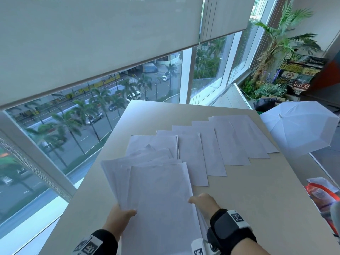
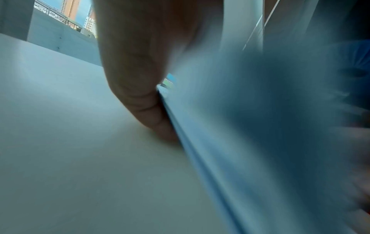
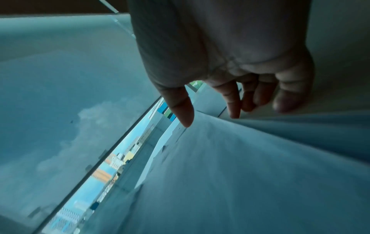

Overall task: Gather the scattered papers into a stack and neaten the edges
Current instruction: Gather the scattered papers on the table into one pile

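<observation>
On the table's near edge: a loose bundle of papers (image 1: pixel 158 196) is gripped by both hands, its sheets fanned and uneven at the far end.
Left hand (image 1: pixel 117 218): it grips the bundle's left edge, thumb curled over the top sheet, fingers hidden beneath in the head view.
Left wrist view: a finger (image 2: pixel 140 95) presses against the stacked paper edges (image 2: pixel 200 158) just above the table (image 2: pixel 70 142); the right half of this picture is blurred.
Bundle: it lies over the near left part of the table (image 1: pixel 248 190), touching the nearest sheet of the row behind it.
Right hand (image 1: pixel 204 202): it clasps the bundle's right edge, thumb on top.
Right wrist view: the thumb (image 3: pixel 182 109) rests on the top sheet (image 3: pixel 240 174) and the fingers (image 3: pixel 288 93) curl down past the edge, a detail the head view hides.
Row of sheets (image 1: pixel 220 144): single papers lie flat and overlapping, stepping from the table's centre back toward its far right corner.
Left of the table: a window (image 1: pixel 92 111) with a lowered roller blind (image 1: pixel 92 43) looks onto a street with palms and cars.
Right of the table: an open white umbrella (image 1: pixel 301 126) sits just beyond the far right corner, potted plants (image 1: pixel 276 52) behind it.
Container: an orange-and-clear bag (image 1: pixel 323 197) lies beside the right edge with a white sheet at its top; its contents cannot be told.
</observation>
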